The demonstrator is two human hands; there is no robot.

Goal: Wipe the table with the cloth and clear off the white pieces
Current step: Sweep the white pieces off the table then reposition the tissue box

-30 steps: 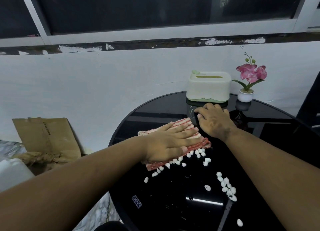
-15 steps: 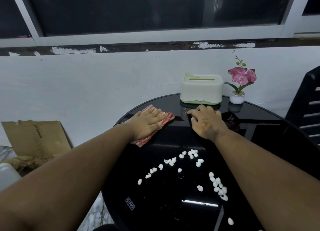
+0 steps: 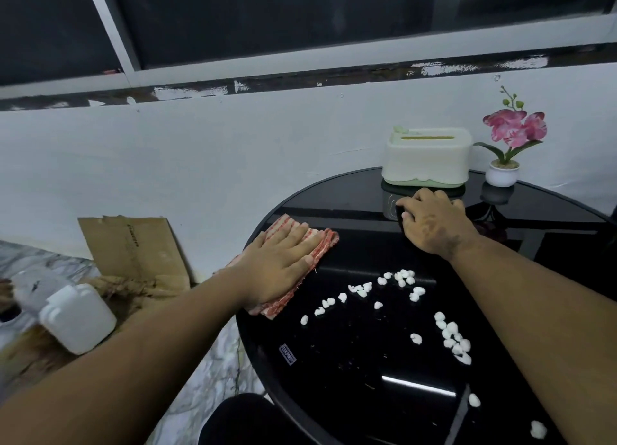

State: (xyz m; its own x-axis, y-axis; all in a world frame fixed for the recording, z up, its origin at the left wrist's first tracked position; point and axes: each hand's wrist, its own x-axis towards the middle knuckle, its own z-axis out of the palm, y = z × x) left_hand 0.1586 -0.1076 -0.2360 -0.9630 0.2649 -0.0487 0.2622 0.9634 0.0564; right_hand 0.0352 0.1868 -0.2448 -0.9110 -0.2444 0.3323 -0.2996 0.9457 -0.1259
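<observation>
Pressing flat with spread fingers [image 3: 302, 236], left hand [image 3: 277, 264] held soft, floppy cloth [image 3: 320, 241] on desk [image 3: 350, 344]; light white pieces [image 3: 364, 289] probably rolled easily.

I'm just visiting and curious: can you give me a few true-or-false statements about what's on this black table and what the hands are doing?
1. The left hand presses flat on the striped cloth. True.
2. The white pieces are all heaped on the cloth. False: they lie scattered on the bare table.
3. The right hand holds the flower pot. False: it rests on the table in front of the tissue box.
4. The flower pot stands beside the tissue box. True.
</observation>
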